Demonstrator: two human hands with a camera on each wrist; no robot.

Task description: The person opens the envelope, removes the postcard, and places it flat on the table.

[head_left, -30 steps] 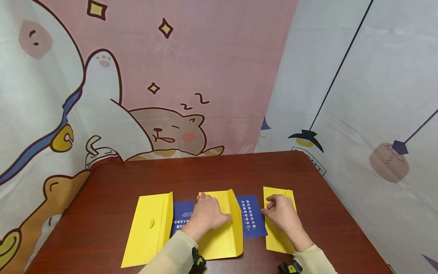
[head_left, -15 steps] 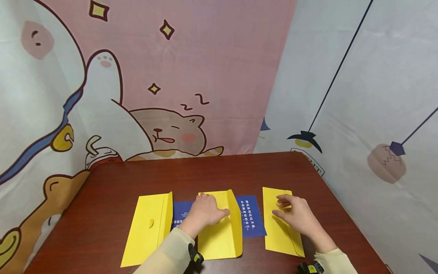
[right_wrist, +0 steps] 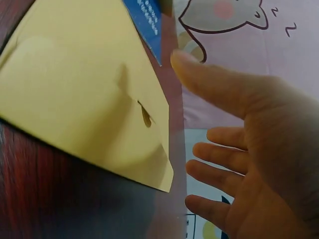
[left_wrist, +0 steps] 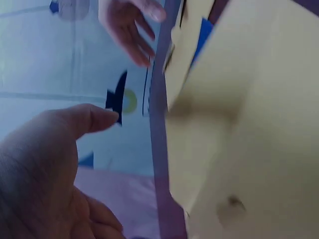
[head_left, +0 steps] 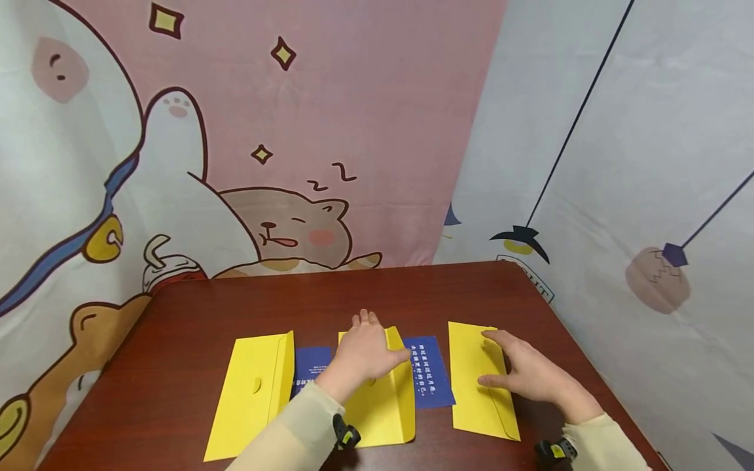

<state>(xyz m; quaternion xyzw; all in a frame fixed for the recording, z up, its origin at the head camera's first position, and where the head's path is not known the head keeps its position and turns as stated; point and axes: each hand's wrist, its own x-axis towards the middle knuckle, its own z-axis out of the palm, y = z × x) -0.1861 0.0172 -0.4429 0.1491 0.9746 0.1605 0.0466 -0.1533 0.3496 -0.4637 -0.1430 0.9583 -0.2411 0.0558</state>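
Note:
My left hand (head_left: 364, 356), fingers extended, hovers over the middle yellow envelope (head_left: 377, 418). That envelope's flap (head_left: 405, 392) stands partly raised along its right side. My right hand (head_left: 533, 373) is spread, thumb apart from the fingers, over the right edge of the right yellow envelope (head_left: 474, 392). The right wrist view shows a gap between this hand and the envelope (right_wrist: 75, 99), with a small slot near its edge. Neither hand holds anything. Two blue cards with white print lie between the envelopes: the right card (head_left: 431, 373) and the left card (head_left: 311, 366), partly covered by my left arm.
A third yellow envelope (head_left: 244, 399) lies at the left, its flap edge on the right side. Everything rests on a dark reddish-brown table (head_left: 330, 301). A cartoon-printed cloth (head_left: 383, 131) hangs behind the table and along its right side.
My right hand has drawn away to the right and spread, uncovering more of the right envelope. My left hand's fingers have straightened and lifted from the middle envelope. The envelopes stay in place.

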